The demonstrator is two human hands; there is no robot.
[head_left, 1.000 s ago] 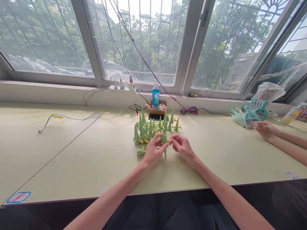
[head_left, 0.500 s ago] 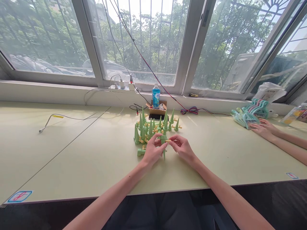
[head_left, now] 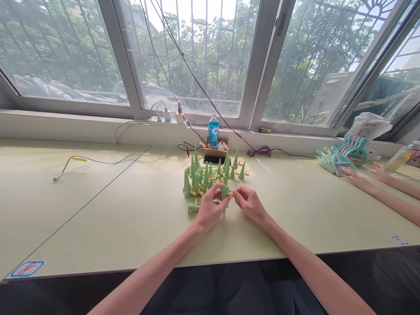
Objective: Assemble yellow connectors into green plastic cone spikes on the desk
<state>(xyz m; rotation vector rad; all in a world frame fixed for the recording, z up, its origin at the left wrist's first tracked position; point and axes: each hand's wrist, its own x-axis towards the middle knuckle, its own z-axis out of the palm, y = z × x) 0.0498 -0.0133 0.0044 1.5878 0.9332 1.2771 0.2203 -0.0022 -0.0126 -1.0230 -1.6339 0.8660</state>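
Observation:
My left hand is closed around a green plant watering spike, held with its pointed tip down just above the table. A small yellow valve sticks out of the spike's right side. My right hand pinches the outer end of that valve between thumb and fingertips. Behind my hands stands a cluster of similar green spikes, most of them point up, with yellow valves at their bases. One more spike lies on its side left of my left hand, partly hidden by it.
Behind the cluster are a dark phone and a cardboard box with a blue-labelled bottle. Cables run along the back of the table. At right, another person's hands are by pastel hangers.
My right hand has shifted very slightly right along the valve. The spike in my left hand has turned slightly. The other person's hands have moved apart.

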